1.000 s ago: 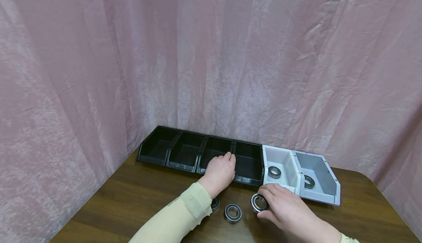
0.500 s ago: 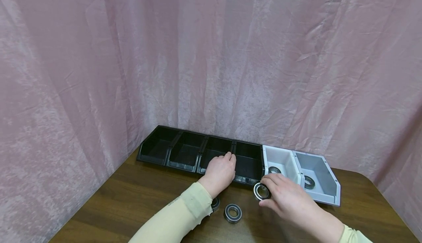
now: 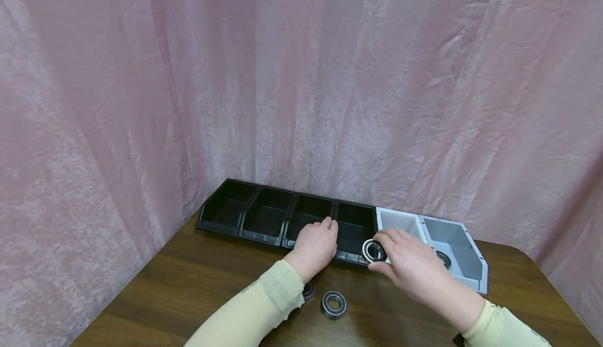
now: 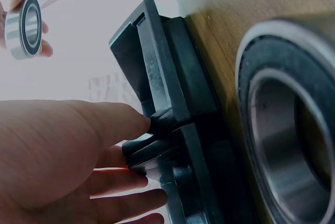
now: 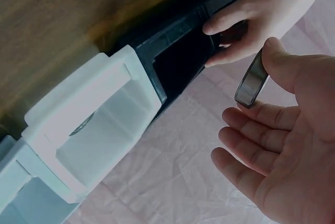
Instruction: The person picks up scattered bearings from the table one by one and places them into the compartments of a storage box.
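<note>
My right hand (image 3: 410, 263) pinches a ball bearing (image 5: 253, 81) by its outer rim, thumb on one side and fingers on the other. It holds the bearing up on edge, over the front corner where the black bins meet the white bin (image 3: 400, 219). Thumb and fingers of my left hand (image 4: 57, 150) grip the divider edge between two joined black bins (image 4: 180, 98). On the table before the bins lies another bearing (image 3: 325, 305). A further bearing (image 3: 309, 293) is partly hidden by the left sleeve.
A light grey bin (image 3: 452, 232) stands at the row's right end with a bearing (image 3: 444, 259) inside. One more bearing (image 5: 84, 124) shows in the white bin in the right wrist view. The pink curtain (image 3: 301, 85) hangs behind the wooden table (image 3: 188, 284).
My right hand has lifted the bearing away from the table, up toward the bins, and now covers most of the white bin's front. My left hand has stayed on the black bins.
</note>
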A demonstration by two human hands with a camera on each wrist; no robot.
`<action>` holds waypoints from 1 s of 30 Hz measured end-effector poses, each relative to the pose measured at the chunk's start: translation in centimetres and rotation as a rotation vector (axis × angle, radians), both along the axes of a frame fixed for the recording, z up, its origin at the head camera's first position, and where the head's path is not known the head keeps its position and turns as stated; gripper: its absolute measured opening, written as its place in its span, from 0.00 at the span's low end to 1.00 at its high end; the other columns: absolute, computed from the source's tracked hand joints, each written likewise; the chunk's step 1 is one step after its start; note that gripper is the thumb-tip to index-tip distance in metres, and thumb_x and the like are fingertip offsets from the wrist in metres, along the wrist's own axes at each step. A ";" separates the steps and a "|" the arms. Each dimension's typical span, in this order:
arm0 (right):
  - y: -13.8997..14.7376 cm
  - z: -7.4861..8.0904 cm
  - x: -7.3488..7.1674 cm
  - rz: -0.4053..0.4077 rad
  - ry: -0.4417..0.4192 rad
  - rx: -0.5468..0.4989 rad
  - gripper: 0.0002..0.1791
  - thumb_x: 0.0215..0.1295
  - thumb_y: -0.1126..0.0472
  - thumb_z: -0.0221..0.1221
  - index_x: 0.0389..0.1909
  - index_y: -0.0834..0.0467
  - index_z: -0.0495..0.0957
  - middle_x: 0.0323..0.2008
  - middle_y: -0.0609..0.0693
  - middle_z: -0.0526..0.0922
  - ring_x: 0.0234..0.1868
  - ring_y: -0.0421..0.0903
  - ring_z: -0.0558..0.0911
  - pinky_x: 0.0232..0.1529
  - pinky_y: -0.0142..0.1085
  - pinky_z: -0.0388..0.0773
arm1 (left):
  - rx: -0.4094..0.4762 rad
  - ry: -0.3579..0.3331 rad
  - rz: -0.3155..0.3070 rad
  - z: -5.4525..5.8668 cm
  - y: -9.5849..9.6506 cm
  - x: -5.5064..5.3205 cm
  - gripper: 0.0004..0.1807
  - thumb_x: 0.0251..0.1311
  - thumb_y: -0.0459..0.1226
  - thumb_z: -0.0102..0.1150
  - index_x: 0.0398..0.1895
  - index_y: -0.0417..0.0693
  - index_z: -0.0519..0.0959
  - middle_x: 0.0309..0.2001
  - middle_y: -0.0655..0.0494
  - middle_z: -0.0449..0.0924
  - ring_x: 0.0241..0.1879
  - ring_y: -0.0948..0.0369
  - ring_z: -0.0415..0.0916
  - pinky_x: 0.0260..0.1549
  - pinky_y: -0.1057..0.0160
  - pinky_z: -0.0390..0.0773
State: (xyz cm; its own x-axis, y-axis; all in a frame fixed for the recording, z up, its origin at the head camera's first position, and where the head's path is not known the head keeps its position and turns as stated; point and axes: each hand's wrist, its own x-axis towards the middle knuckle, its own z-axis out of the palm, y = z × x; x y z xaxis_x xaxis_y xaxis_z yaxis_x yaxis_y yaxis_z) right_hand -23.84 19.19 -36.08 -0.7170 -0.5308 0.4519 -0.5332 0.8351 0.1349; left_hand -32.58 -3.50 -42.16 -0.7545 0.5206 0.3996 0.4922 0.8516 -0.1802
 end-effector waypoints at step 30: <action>-0.9 0.6 -5.0 -0.016 0.005 -0.017 0.27 0.63 0.50 0.80 0.50 0.67 0.84 0.46 0.59 0.87 0.50 0.59 0.87 0.50 0.54 0.87 | -0.020 -0.018 0.018 -0.1 0.2 0.0 0.28 0.73 0.49 0.72 0.68 0.42 0.84 0.65 0.47 0.86 0.50 0.57 0.90 0.52 0.59 0.89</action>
